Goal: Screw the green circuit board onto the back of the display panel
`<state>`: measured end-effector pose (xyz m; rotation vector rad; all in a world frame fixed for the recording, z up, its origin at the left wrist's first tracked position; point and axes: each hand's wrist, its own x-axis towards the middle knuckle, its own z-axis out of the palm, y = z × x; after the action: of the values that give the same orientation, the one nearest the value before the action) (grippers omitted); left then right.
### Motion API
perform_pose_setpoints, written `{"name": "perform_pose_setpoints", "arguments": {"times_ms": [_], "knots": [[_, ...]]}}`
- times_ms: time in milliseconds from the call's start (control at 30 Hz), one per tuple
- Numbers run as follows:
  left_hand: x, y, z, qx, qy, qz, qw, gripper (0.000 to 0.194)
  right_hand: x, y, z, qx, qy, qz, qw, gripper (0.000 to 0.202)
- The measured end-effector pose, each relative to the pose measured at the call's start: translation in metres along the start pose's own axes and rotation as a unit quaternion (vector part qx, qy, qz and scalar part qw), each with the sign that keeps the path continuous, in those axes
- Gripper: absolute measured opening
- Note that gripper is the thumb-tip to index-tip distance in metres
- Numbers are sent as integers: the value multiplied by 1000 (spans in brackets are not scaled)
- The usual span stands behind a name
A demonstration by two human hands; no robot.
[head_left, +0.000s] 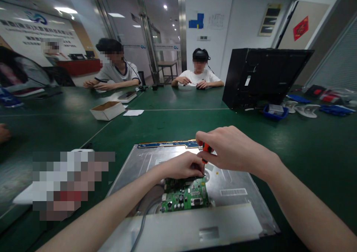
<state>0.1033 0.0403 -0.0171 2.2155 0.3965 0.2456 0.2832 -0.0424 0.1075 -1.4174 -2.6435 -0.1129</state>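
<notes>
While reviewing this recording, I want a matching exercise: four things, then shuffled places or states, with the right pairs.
1. Screwdriver
2. Circuit board
3. Barcode label
4. Open-topped box

A. White, on the right part of the metal panel
B. Farther off, on the table
C. Held in the right hand
D. Green, left hand at its far edge

Pairs: 1-C; 2-D; 3-A; 4-B
</notes>
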Motion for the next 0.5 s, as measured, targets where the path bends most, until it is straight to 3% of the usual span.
{"name": "perform_pose_setpoints", "arguments": {"times_ms": [500], "knots": [[-2,-3,-4,-55,-1,-18,998,7,-4,4,-14,-11,7,48,999,9]]}}
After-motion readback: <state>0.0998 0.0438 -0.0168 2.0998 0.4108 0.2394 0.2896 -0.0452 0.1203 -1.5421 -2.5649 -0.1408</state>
